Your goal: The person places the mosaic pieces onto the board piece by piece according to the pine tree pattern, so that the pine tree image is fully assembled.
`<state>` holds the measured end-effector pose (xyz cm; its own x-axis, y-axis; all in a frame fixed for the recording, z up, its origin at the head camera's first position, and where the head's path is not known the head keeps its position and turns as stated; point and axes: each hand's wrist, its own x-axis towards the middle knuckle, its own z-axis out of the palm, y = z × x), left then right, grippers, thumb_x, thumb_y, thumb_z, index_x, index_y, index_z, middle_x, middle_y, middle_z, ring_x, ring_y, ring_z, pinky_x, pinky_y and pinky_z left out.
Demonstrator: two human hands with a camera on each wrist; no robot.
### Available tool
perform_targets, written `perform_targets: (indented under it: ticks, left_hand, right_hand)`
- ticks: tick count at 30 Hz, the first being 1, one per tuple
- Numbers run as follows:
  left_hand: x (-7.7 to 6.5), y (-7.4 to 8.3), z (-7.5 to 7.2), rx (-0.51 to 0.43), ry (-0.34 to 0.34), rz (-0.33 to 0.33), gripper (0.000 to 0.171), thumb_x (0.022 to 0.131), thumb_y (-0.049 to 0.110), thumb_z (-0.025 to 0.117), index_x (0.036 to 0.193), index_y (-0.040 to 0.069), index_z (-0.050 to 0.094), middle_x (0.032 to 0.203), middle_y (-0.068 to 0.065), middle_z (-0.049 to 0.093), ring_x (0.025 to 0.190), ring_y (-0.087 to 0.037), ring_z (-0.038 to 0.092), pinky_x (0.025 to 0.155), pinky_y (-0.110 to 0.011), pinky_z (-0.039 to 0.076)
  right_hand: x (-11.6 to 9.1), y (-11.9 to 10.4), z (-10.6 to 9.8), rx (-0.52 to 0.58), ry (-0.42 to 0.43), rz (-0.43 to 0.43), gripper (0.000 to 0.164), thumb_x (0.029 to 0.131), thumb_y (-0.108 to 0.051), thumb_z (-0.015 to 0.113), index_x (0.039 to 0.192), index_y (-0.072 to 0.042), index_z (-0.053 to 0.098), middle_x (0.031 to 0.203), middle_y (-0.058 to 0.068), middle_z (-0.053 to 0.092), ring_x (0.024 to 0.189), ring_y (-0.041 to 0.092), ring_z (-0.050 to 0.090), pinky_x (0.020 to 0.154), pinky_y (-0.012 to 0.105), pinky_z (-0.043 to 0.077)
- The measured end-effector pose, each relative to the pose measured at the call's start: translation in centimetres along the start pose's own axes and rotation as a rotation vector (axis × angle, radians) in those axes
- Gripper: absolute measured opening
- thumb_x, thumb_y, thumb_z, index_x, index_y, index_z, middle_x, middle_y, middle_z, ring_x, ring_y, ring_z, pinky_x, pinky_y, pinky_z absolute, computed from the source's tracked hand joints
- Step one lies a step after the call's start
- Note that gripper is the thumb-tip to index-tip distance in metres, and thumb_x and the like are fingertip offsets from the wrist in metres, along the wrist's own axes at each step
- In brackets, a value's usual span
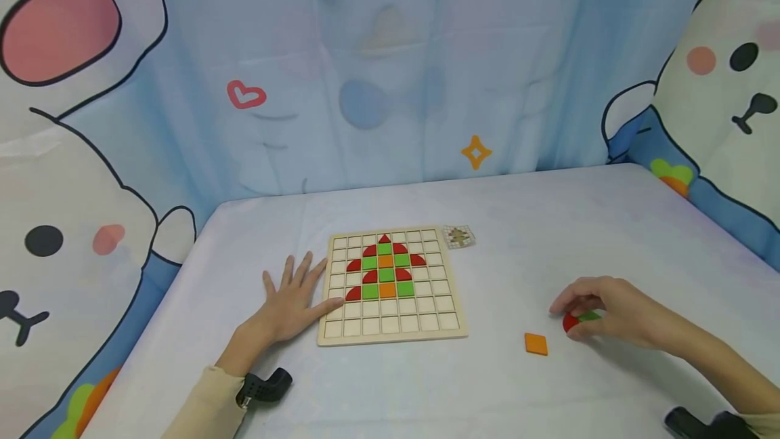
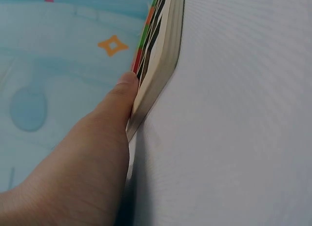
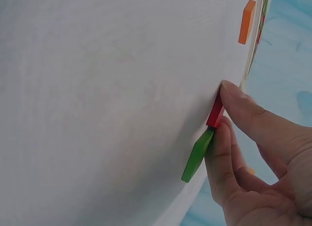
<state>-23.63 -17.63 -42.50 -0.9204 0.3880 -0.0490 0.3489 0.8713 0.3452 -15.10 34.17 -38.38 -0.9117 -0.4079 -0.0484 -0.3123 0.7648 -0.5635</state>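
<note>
My left hand [image 1: 291,303] lies with fingers spread at the left edge of a wooden grid board [image 1: 393,339]. Its thumb [image 2: 127,80] rests on the board's rim. Red, green and orange tiles fill some of the board's squares in a tree-like figure. Off to the right, my right hand [image 1: 621,310] pinches a red tile [image 3: 215,109] with a rounded edge between thumb and fingers. A green tile [image 3: 198,155] touches the red one's end, beside the fingertips. On the cloth left of this hand lies an orange square tile [image 1: 536,344].
A small clear packet or card [image 1: 459,236] with a printed pattern lies by the board's upper right corner. White cloth [image 1: 487,398] covers the table. A blue cartoon curtain [image 1: 396,87] hangs behind it. Each wrist wears a black strapped device [image 1: 265,386].
</note>
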Motion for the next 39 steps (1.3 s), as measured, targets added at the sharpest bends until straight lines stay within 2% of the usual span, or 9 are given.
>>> perform_targets:
  ticks: [9, 16, 22, 31, 35, 39]
  left_hand:
    - [-0.1, -0.1, 0.2, -0.007, 0.005, -0.001, 0.093, 0.099, 0.067, 0.053, 0.169, 0.013, 0.020, 0.174, -0.021, 0.006, 0.158, -0.049, -0.008, 0.111, -0.081, -0.013]
    - [0.0, -0.1, 0.2, -0.009, -0.005, -0.005, 0.094, 0.099, 0.067, 0.053, 0.169, 0.014, 0.019, 0.175, -0.020, 0.005, 0.158, -0.048, -0.009, 0.112, -0.080, -0.014]
    - [0.1, -0.1, 0.2, -0.004, -0.002, -0.007, 0.094, 0.099, 0.068, 0.052, 0.169, 0.014, 0.020, 0.174, -0.020, 0.005, 0.158, -0.048, -0.008, 0.111, -0.081, -0.013]
    - [0.3, -0.1, 0.2, -0.001, -0.003, -0.012, 0.093, 0.099, 0.067, 0.053, 0.169, 0.014, 0.020, 0.174, -0.020, 0.006, 0.158, -0.048, -0.010, 0.111, -0.081, -0.013]
    - [0.4, -0.1, 0.2, 0.001, -0.002, -0.007, 0.094, 0.099, 0.067, 0.052, 0.169, 0.014, 0.020, 0.175, -0.020, 0.005, 0.158, -0.048, -0.010, 0.112, -0.080, -0.013]
    - [0.3, 0.0, 0.2, -0.004, -0.001, -0.008, 0.094, 0.099, 0.067, 0.053, 0.169, 0.013, 0.021, 0.174, -0.020, 0.006, 0.158, -0.049, -0.008, 0.111, -0.081, -0.013]
  right_hand:
    - [0.6, -0.1, 0.3, 0.032, 0.026, 0.001, 0.032, 0.078, -0.003, 0.090, 0.106, -0.005, 0.076, 0.103, 0.001, 0.073, 0.083, 0.003, 0.063, 0.079, 0.019, 0.057]
    - [1.0, -0.3, 0.2, 0.072, 0.022, 0.038, 0.032, 0.079, -0.002, 0.089, 0.108, -0.003, 0.075, 0.104, 0.003, 0.074, 0.082, 0.004, 0.062, 0.079, 0.020, 0.058]
    - [0.9, -0.3, -0.1, 0.062, 0.006, 0.066, 0.023, 0.080, -0.005, 0.089, 0.100, -0.006, 0.078, 0.097, -0.001, 0.075, 0.078, 0.004, 0.059, 0.073, 0.021, 0.057]
    - [1.3, -0.7, -0.3, 0.003, -0.037, 0.013, 0.020, 0.079, -0.003, 0.089, 0.092, -0.013, 0.078, 0.090, -0.008, 0.074, 0.074, 0.003, 0.060, 0.070, 0.022, 0.058]
    - [2.0, -1.5, -0.5, -0.044, -0.022, -0.028, 0.019, 0.079, -0.003, 0.089, 0.094, -0.012, 0.080, 0.087, -0.011, 0.070, 0.074, 0.002, 0.057, 0.070, 0.021, 0.058]
    - [3.2, -3.2, -0.5, -0.068, 0.013, -0.047, 0.019, 0.080, -0.002, 0.089, 0.095, -0.011, 0.081, 0.088, -0.011, 0.069, 0.076, 0.003, 0.059, 0.071, 0.022, 0.058]
